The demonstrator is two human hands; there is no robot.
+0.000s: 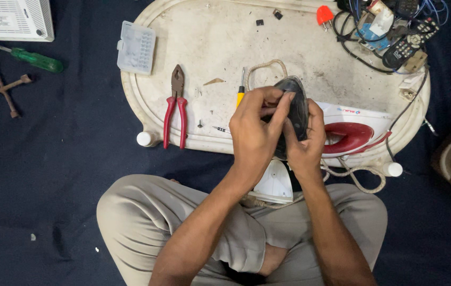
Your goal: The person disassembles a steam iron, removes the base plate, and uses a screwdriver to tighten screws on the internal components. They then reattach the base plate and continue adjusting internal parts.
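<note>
Above the crossed legs, at the near edge of an upturned white oval tray [193, 32] on dark blue cloth [61, 159]: a dark, pointed iron soleplate [295, 106] held on edge between both hands, long axis running away from the body, tip aimed at the far side of the tray. Left hand [254, 132] wrapped over the near-left face, fingers curled and pressed onto the plate's upper edge. Right hand [305, 143] cupping the lower right side, fingers closed around it. Just below, a white iron body piece [275, 182]; to the right, a white and red iron housing [355, 135] with braided cord [363, 177] looping off the tray edge. On the tray: a small clear compartment box [136, 47], lid shut, contents impossible to tell; red-handled pliers [175, 106]; a yellow-handled screwdriver [242, 87] beside the left hand; a tangle of wires and a remote control [409, 45] at the far right. On the cloth to the left: a green-handled screwdriver [34, 59], a rusty cross wrench [2, 89], a white box [11, 20].
</note>
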